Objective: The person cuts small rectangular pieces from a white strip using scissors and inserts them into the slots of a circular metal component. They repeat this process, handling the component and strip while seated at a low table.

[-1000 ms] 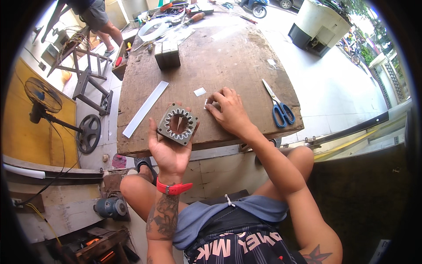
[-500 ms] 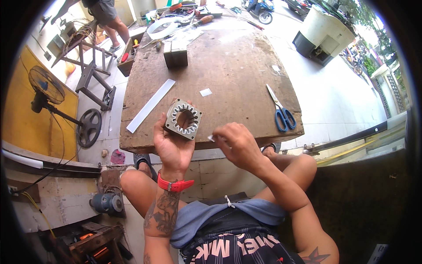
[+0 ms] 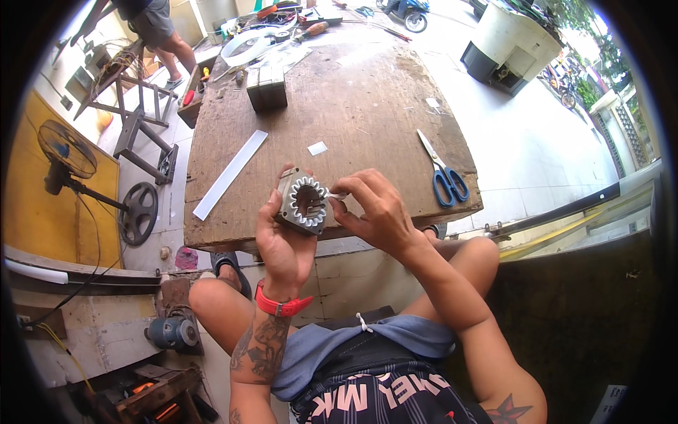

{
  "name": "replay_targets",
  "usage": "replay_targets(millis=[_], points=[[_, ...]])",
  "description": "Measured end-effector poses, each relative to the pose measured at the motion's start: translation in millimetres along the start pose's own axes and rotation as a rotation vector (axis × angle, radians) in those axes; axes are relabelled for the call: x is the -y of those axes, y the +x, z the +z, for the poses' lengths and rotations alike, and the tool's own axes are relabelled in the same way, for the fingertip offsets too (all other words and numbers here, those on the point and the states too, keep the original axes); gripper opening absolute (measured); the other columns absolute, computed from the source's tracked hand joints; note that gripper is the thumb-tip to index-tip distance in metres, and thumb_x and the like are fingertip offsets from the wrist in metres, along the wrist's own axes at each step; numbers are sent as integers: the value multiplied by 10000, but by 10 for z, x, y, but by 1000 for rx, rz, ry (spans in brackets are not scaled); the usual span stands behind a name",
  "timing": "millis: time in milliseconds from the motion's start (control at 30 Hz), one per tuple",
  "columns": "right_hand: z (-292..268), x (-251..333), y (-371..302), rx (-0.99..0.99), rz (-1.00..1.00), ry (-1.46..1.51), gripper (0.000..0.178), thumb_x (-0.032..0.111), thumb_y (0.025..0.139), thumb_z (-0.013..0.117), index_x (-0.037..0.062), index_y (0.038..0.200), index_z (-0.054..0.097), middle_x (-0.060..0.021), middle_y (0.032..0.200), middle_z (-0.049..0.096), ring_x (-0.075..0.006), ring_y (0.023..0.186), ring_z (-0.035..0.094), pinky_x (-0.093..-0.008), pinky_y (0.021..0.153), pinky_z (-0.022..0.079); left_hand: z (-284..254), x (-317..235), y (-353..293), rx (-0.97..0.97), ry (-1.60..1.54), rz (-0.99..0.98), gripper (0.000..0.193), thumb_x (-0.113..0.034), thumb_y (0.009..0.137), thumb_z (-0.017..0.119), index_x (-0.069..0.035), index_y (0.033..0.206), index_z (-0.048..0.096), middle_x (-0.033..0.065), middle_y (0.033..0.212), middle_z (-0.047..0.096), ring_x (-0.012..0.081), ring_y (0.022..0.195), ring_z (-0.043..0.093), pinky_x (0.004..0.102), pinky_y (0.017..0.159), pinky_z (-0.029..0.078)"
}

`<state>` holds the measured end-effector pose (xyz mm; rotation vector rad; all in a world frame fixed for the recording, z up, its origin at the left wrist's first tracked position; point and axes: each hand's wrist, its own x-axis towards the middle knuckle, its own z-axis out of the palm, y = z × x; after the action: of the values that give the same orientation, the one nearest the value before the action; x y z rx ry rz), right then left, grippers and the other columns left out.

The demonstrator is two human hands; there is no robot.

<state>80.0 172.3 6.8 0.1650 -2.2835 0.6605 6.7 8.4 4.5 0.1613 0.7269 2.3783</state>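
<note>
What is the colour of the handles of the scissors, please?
The handles are blue, best seen in the head view.

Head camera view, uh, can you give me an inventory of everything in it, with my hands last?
workbench: 1, brown, centre
slotted metal block: 1, grey with white-edged slots, over bench's front edge
small white piece: 1, white, at the block's right side
white rectangle: 1, white, bench, beyond the block
long strip: 1, white, bench left
scissors: 1 pair, blue handles, bench right
box-shaped block: 1, dark grey, bench far left
fan: 1, dark, left
motorbike: 1, blue, top
far-end clutter: uncountable, mixed colours
left hand: 1, bare, holding the slotted metal block
right hand: 1, bare, small white piece in fingers
</note>
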Motion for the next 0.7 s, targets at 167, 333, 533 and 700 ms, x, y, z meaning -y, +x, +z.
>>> replay_targets(millis=[167, 333, 533, 700], points=[[-1, 37, -3, 90, -91, -49, 329, 2, 822, 810, 78, 1127, 711, -88, 991, 686, -278, 896, 682, -403, 807, 578, 19, -25, -10, -11, 44, 45, 536, -364, 1092, 407, -107, 1560, 457, 133, 1436, 597, 194, 1280, 593, 377, 1100, 464], [-16, 36, 4, 128, -28, -37, 338, 15, 874, 787, 95, 1191, 701, -86, 1083, 698, -294, 984, 691, -402, 836, 595, -3, -30, -15, -9, 65, 31, 540, -379, 1089, 414, -108, 1553, 465, 120, 1421, 609, 192, 1275, 591, 371, 1097, 456], [230, 14, -128, 51, 77, 166, 370, 155, 961, 756, 115, 1313, 651, -146, 1431, 582, -369, 1314, 575, -500, 1040, 507, -64, -29, 31, -20, -177, 3, 575, -444, 1098, 417, -65, 1523, 495, 146, 1449, 610, 252, 1351, 563, 416, 1143, 431], [331, -219, -29, 106, 131, 47, 417, 345, 1028, 678, 84, 1350, 626, -173, 1495, 516, -396, 1362, 501, -513, 1135, 408, -143, -146, 110, -57, -238, 45, 638, -516, 1098, 425, -43, 1520, 493, 162, 1498, 580, 313, 1416, 520, 488, 1217, 385]])
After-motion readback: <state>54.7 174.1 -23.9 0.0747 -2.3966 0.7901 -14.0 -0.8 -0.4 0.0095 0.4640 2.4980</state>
